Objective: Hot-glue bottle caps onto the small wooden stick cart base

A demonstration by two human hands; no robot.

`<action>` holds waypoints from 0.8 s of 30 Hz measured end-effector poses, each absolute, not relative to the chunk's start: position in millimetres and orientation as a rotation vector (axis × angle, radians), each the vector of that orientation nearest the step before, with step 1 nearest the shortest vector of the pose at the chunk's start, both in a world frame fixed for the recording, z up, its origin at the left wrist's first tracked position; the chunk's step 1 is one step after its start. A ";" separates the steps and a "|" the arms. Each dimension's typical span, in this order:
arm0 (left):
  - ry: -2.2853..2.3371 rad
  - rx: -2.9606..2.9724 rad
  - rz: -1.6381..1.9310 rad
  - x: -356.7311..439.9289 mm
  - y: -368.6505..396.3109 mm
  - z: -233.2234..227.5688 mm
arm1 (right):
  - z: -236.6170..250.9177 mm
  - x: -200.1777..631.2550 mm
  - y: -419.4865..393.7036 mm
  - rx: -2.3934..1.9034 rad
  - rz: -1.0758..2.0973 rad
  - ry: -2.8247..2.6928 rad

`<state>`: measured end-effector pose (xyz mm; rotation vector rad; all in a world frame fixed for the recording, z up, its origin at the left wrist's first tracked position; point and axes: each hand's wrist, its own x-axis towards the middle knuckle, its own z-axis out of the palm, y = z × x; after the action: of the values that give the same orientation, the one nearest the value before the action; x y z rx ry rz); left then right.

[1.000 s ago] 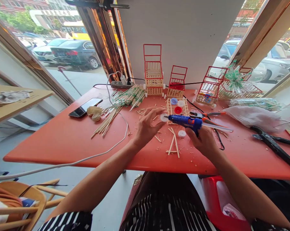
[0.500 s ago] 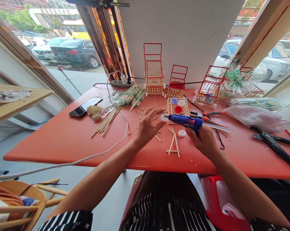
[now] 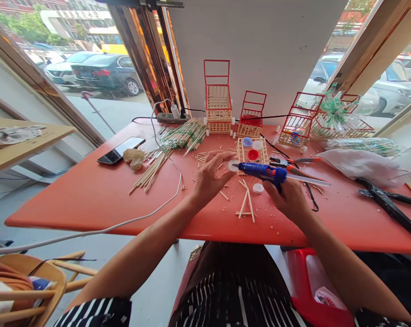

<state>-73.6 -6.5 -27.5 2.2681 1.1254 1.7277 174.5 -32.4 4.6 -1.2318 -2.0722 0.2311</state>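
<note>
Two hands of mine work over the middle of the red desk. My right hand is wrapped tight round the grip of the blue hot-glue gun, which lies level and points left. My left hand pinches the small white plastic bottle cap between thumb and fingertips, the other fingers curled loosely above it. The nozzle touches the cap, or sits just beside it, so the cap lies between my two hands and closer to the left one.

Just in front of the gun, a few loose thin wooden sticks lie crossed on the desk, with another white cap near them. Beyond the cap stands the flat pale wooden stick tray, holding a red, a blue and a white cap. Farther left lie the bundle of long bamboo sticks and the black phone. At the far edge, small red-framed stick trolleys line the wall.
</note>
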 end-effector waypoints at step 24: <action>1.173 2.220 1.711 -74.6 -7.4 -26.5 | 6.3 173.4 -34.2 -1.209 0.236 -2.074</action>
<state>-74.6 -7.4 -26.5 2.2204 1.1734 1.7106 173.4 -34.2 6.3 -1.2088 -2.0740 0.2364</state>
